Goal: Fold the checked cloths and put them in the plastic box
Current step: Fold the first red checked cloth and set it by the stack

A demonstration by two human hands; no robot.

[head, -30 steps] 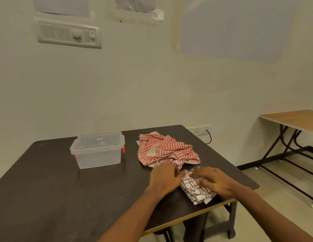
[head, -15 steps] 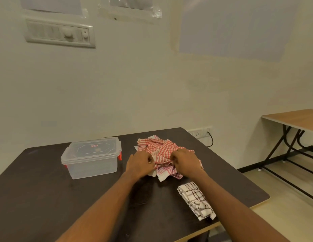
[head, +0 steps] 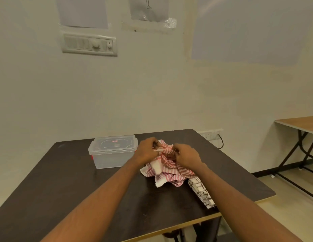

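Red-and-white checked cloth [head: 167,169] is bunched on the dark table [head: 64,180], its top edge pinched by both hands — left hand [head: 146,151] and right hand [head: 185,157], fingers curled on the fabric. Black-and-white checked cloth [head: 201,191] is lying folded near the table's front edge, just beside the bunch. Plastic box [head: 112,151] is placed left of the cloths, lid on.

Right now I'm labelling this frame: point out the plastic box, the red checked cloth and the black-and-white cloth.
plastic box [head: 108,159], head view, clear front wall.
red checked cloth [head: 170,173], head view, crumpled lower part.
black-and-white cloth [head: 198,189], head view, folded top face.
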